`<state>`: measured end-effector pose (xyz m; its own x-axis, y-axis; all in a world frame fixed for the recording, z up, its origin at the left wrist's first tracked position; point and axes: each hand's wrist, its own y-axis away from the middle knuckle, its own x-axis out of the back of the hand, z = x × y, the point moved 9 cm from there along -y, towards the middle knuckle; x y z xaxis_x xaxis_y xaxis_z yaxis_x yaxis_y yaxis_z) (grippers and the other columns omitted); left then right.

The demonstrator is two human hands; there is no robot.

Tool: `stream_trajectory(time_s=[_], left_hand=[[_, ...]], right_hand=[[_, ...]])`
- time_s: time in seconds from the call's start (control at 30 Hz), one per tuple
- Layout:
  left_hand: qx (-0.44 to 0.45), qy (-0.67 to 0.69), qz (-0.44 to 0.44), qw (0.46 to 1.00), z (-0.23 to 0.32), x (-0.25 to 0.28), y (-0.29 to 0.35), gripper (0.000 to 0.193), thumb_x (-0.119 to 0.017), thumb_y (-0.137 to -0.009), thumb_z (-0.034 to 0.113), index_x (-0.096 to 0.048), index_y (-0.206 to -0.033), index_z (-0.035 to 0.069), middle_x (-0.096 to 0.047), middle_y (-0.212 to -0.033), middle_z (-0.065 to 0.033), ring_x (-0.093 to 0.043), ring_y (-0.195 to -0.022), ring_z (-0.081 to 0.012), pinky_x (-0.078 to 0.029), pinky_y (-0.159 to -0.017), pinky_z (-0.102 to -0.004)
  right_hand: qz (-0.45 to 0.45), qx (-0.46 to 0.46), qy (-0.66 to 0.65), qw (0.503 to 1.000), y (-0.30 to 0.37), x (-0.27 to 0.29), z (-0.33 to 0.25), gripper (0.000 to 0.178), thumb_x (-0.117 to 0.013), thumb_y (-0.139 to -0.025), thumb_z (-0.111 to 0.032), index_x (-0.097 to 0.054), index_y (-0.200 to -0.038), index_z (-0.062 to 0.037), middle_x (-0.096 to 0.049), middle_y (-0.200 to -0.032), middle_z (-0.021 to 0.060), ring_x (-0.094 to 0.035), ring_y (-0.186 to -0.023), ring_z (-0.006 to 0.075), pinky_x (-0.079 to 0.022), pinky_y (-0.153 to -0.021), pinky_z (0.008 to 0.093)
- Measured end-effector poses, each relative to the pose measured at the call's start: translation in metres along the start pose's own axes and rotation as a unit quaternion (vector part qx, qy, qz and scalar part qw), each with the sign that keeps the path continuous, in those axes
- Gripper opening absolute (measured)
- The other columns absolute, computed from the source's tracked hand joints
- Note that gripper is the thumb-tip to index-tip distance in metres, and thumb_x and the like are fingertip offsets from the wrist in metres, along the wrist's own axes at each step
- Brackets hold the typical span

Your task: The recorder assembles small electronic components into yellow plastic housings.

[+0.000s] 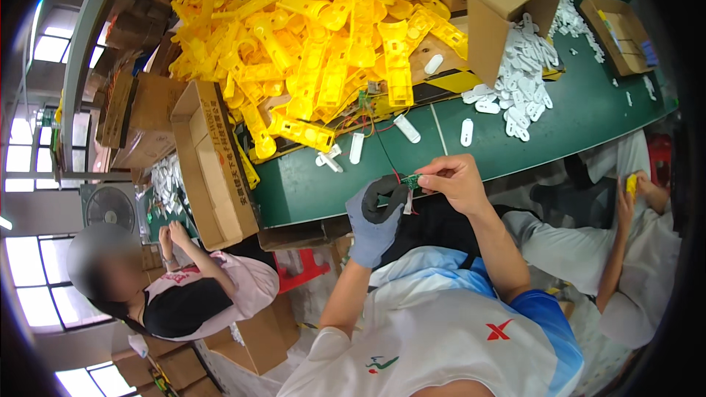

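Note:
A small green circuit board (412, 181) with thin wires, one of them red, is held in front of my chest at the table's near edge. My left hand (373, 222), in a grey glove with black fingers, is closed around the board's left end. Bare-skinned, my right hand (457, 182) pinches its right end between thumb and fingertips. A small pale piece shows just beneath the gloved fingers; its kind cannot be made out. Beyond my hands, a white narrow part (357, 148) and a white casing (407, 129) lie on the green table (316, 195).
Yellow plastic housings (316, 44) are heaped at the back. White oval covers (518, 92) spill from a tipped cardboard box (515, 0) at the right. An upright carton (209, 165) borders the left. One co-worker (198, 287) sits left; another (625, 250) at right holds a yellow part.

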<state>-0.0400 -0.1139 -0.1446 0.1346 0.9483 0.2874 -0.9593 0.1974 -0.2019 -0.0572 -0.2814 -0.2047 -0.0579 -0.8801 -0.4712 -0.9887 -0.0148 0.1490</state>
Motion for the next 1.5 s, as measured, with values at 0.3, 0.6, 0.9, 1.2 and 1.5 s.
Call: stream_trajectory(time_s=[0.3,0.6,0.9,1.2,1.5], left_hand=[[-0.019,-0.451,-0.083,0.889,0.04,-0.066,-0.177,0.05,-0.063,-0.089,0.045,-0.064,-0.105,-0.002,-0.07,-0.094,-0.0217,-0.068,-0.086,-0.035,-0.052,-0.077,-0.0423],[-0.076,-0.476,0.042,0.875,0.045,-0.077,-0.191,0.059,-0.077,-0.077,0.041,-0.058,-0.112,-0.002,-0.065,-0.108,-0.0248,-0.064,-0.099,-0.0391,-0.05,-0.086,-0.0445],[0.199,0.256,-0.096,0.941,-0.012,-0.076,-0.063,0.063,-0.064,-0.081,-0.001,-0.042,-0.139,0.004,-0.063,-0.118,-0.018,-0.068,-0.094,-0.0286,-0.058,-0.077,-0.0362],[0.155,0.551,-0.136,0.808,-0.052,-0.11,-0.033,0.051,-0.047,-0.101,0.045,-0.047,-0.135,0.006,-0.063,-0.115,-0.01,-0.063,-0.095,-0.0191,-0.053,-0.082,-0.0299],[0.29,0.534,-0.172,0.775,-0.075,-0.114,-0.019,0.046,-0.049,-0.102,0.034,-0.042,-0.139,0.008,-0.063,-0.112,-0.0105,-0.069,-0.09,-0.0218,-0.059,-0.076,-0.0325]], right_hand=[[0.082,0.138,-0.066,0.985,0.007,0.059,-0.042,0.012,-0.072,-0.083,0.004,-0.07,-0.095,0.0048,-0.071,-0.087,0.0094,-0.065,-0.076,0.0108,-0.052,-0.069,0.0233],[0.06,0.123,-0.047,0.99,0.032,0.068,-0.043,0.013,-0.074,-0.083,0.0,-0.07,-0.095,0.004,-0.07,-0.087,0.0072,-0.064,-0.078,0.0096,-0.051,-0.072,0.0225],[-0.162,0.096,0.171,0.967,-0.011,0.014,-0.119,0.01,-0.077,-0.079,-0.003,-0.073,-0.087,0.0015,-0.071,-0.078,0.0073,-0.065,-0.069,0.0107,-0.05,-0.064,0.0237],[-0.112,0.069,0.2,0.971,-0.01,-0.007,-0.084,0.013,-0.077,-0.083,-0.011,-0.074,-0.091,-0.0016,-0.071,-0.08,0.0032,-0.062,-0.069,0.0065,-0.049,-0.065,0.0224],[0.041,0.06,0.133,0.988,-0.037,0.03,-0.051,0.01,-0.072,-0.087,-0.003,-0.069,-0.095,0.0029,-0.07,-0.083,0.0043,-0.063,-0.075,0.0064,-0.051,-0.07,0.0205]])
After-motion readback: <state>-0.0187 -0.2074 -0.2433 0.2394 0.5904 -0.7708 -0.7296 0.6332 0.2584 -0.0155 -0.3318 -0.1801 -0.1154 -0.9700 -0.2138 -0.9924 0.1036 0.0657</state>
